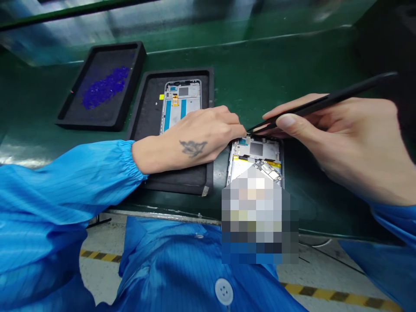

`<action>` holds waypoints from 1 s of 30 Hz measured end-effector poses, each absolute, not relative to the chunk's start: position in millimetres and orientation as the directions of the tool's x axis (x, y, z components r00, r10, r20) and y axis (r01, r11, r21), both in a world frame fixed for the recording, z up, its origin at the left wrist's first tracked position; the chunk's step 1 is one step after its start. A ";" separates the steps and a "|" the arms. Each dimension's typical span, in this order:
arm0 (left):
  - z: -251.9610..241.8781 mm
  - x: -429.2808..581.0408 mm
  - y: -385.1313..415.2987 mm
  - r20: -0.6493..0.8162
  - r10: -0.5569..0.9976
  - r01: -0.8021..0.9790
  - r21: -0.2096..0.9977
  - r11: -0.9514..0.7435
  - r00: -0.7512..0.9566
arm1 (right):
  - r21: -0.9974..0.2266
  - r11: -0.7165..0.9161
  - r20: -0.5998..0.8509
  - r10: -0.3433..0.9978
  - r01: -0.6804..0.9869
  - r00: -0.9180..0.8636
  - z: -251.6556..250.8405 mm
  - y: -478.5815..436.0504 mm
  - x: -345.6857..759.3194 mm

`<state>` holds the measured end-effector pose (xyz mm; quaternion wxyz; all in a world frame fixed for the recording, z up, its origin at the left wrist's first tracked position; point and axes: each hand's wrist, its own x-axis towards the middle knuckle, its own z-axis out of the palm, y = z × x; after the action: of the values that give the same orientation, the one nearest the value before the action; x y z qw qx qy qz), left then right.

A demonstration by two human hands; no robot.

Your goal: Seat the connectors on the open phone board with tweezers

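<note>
An opened phone body (271, 149) lies on the green bench, showing its metal frame and a strip of yellow tape. A small circuit board (270, 171) rests slantwise on it; a pixelated patch hides the lower part. My right hand (354, 134) grips black tweezers (316, 105), their tips at the phone's top edge. Bent fingers of my left hand (203, 134) come together at the phone's upper left corner, close to those tips. What they pinch, if anything, is hidden. Under my left wrist, partly covered, sits a second phone body (191, 104) in a black tray (175, 187).
Farther left, another black tray (138, 65) holds a heap of small blue-violet pieces (105, 88). The green bench (253, 82) ends at a front edge just before my body. Yellow-and-black striped tape (338, 296) marks the floor below.
</note>
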<state>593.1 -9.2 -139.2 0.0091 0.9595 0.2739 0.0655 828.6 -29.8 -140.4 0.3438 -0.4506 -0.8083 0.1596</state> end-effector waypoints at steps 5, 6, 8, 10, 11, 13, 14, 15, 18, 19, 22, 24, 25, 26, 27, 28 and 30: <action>-134.5 594.6 -9.3 0.075 0.530 0.526 0.072 -0.848 0.845 | -0.574 0.550 0.418 0.834 0.606 -0.361 -139.6 -30.2 829.9; -134.1 594.8 -9.3 0.068 0.533 0.528 0.073 -0.846 0.844 | -0.574 0.550 0.417 0.834 0.607 -0.361 -139.7 -30.4 829.6; -134.0 595.2 -9.3 0.057 0.537 0.533 0.073 -0.843 0.842 | -0.575 0.543 0.411 0.839 0.613 -0.357 -140.0 -30.6 828.8; -134.4 595.3 -9.2 0.055 0.540 0.536 0.072 -0.841 0.840 | -0.577 0.538 0.409 0.842 0.615 -0.353 -140.1 -30.7 828.1; -134.6 595.3 -9.2 0.056 0.541 0.537 0.072 -0.841 0.839 | -0.577 0.538 0.408 0.842 0.614 -0.354 -140.1 -30.8 828.0; -135.0 595.1 -9.4 0.067 0.538 0.534 0.074 -0.843 0.840 | -0.576 0.540 0.408 0.840 0.613 -0.357 -139.8 -31.2 828.1; -135.1 595.0 -9.5 0.073 0.538 0.533 0.075 -0.843 0.840 | -0.574 0.543 0.410 0.839 0.613 -0.358 -139.6 -31.4 828.4; -135.1 594.9 -9.6 0.078 0.537 0.533 0.075 -0.843 0.840 | -0.574 0.544 0.411 0.838 0.612 -0.359 -139.5 -31.5 828.8; -134.8 594.7 -9.7 0.069 0.540 0.536 0.070 -0.841 0.839 | -0.578 0.549 0.416 0.835 0.604 -0.360 -139.3 -31.6 830.0; -134.9 594.6 -9.6 0.065 0.539 0.535 0.067 -0.842 0.840 | -0.580 0.547 0.415 0.836 0.604 -0.358 -139.4 -31.5 830.3; -135.4 594.1 -9.1 0.075 0.524 0.520 0.066 -0.852 0.848 | -0.581 0.544 0.419 0.837 0.605 -0.351 -140.2 -31.1 830.4; -135.8 593.8 -8.8 0.089 0.514 0.510 0.068 -0.858 0.853 | -0.581 0.547 0.417 0.836 0.603 -0.356 -140.7 -31.0 830.2; -135.9 593.8 -8.7 0.094 0.511 0.507 0.069 -0.859 0.854 | -0.580 0.547 0.416 0.836 0.603 -0.358 -140.8 -31.1 830.1; -135.8 593.7 -8.7 0.095 0.510 0.505 0.070 -0.860 0.855 | -0.579 0.548 0.416 0.835 0.604 -0.360 -140.7 -31.2 830.0; -135.6 593.8 -8.7 0.092 0.510 0.506 0.068 -0.860 0.855 | -0.579 0.548 0.415 0.835 0.604 -0.361 -140.5 -31.4 830.0; -135.2 593.8 -8.8 0.086 0.512 0.507 0.068 -0.859 0.855 | -0.580 0.549 0.415 0.835 0.602 -0.362 -140.1 -31.7 830.0; -134.5 593.9 -8.9 0.072 0.515 0.511 0.068 -0.857 0.854 | -0.585 0.549 0.419 0.835 0.597 -0.358 -139.2 -32.4 830.1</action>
<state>593.9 -8.9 -134.5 0.0232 0.9625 0.2666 0.0440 830.1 -32.4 -139.2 0.3525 -0.4438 -0.8064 0.1687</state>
